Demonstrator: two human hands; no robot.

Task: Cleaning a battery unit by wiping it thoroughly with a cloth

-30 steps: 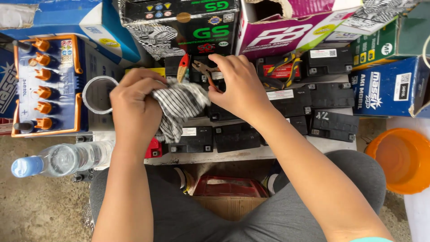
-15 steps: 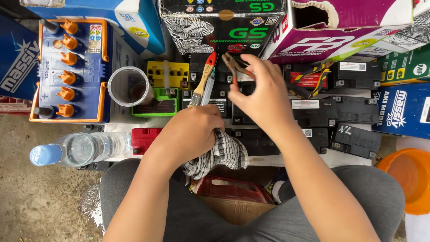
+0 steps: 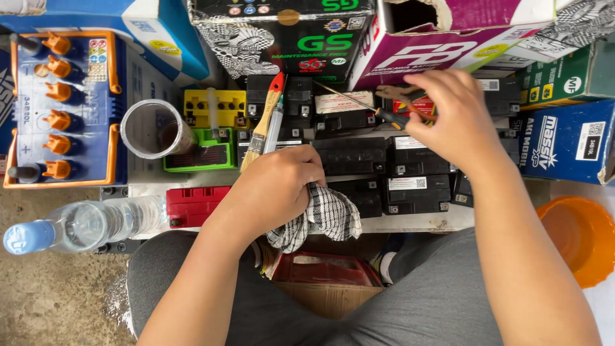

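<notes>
Checkered cloth (image 3: 320,221) is being bunched in the clenched left hand (image 3: 278,189), at six o'clock of the black batteries (image 3: 378,173); right hand (image 3: 458,118) is grasping pliers (image 3: 400,102) at one o'clock.

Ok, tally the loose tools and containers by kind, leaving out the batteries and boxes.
Checked cloth: 1
Paintbrush: 1
Syringe-like white tube: 1
Screwdriver: 1
Pliers: 1
Grey cup: 1
Water bottle: 1
Orange bowl: 1
Total: 8
</notes>
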